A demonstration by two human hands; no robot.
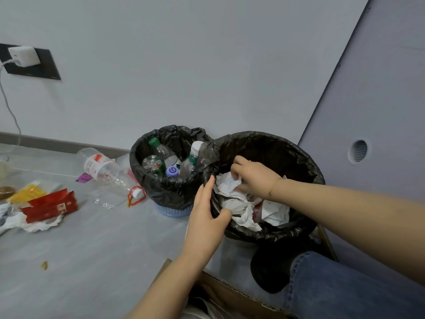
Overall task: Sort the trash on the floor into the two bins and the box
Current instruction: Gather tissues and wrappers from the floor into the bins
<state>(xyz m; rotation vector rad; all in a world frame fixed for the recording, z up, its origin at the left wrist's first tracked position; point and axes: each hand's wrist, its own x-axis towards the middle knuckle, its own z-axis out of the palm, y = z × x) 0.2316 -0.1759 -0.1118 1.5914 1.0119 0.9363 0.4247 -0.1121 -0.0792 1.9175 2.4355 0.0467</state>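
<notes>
Black-lined bins: two; hands: two

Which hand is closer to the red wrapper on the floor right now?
Left. The left hand holds the near bin's rim, right of the red wrapper; the right hand is farther right, inside that bin on crumpled paper.

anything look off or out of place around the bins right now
Yes. A clear plastic bottle with a red-and-white label lies on the grey floor beside the blue basket bin that already holds bottles. A torn red wrapper and a yellow packet also lie unsorted farther left.
</notes>
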